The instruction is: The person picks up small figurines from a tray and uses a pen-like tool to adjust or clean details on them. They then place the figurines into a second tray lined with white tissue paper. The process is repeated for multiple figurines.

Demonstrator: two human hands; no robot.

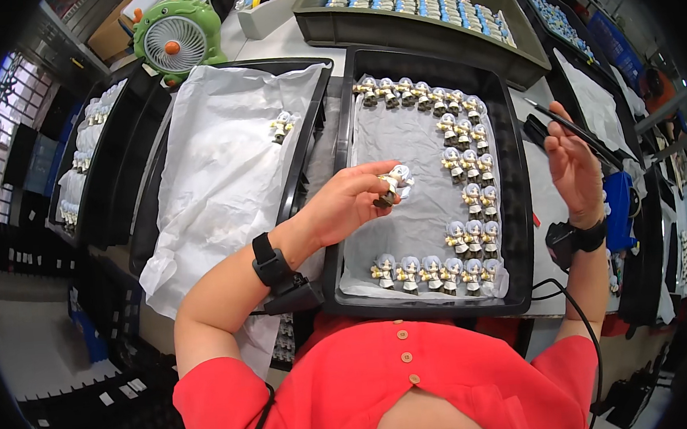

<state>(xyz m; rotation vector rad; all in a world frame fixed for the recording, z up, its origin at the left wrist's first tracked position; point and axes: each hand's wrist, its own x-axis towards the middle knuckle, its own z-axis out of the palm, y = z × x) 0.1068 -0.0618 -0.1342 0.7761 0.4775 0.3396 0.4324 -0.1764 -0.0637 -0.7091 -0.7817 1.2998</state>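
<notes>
My left hand (351, 202) is closed on a small figurine (398, 177) with pale lilac hair, a white outfit and dark legs, held above a black tray (520, 202). Rows of similar figurines (457, 238) stand on the tray's white paper lining, along its far, right and near sides. To the right of that tray my right hand (575, 170) is raised, its fingers closed around a thin black pen-like tool (585, 131) with a fine tip pointing far left. Whether it is a brush or a pen I cannot tell.
Left of the tray, a paper-lined tray (205, 168) bears one figurine (282, 127). A green fan (176, 39) stands far left. Behind is a grey-green bin (427, 36) of white and blue pieces. Another tray of figurines (82, 159) lies at left. A cable (579, 309) hangs near my right arm.
</notes>
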